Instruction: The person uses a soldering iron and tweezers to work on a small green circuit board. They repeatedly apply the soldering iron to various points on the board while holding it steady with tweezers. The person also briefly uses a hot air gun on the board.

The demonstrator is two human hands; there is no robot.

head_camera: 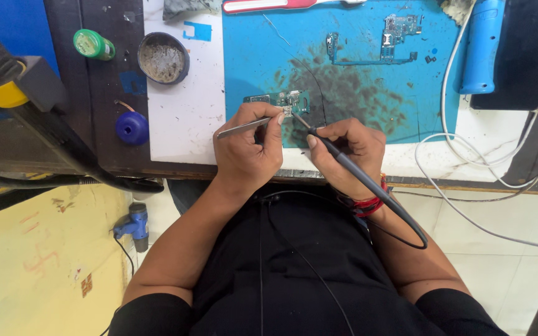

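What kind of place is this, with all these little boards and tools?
Most likely a small electronics repair bench. The left hand holds tweezers and the right hand a soldering iron on a small green circuit board, over a scorched blue work mat.

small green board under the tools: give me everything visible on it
The board is a small green circuit strip with tiny components and a metal part near its middle. It lies flat on the stained blue mat, long side running left to right. The tweezers in the left hand and the iron in the right hand both meet it at its lower edge.
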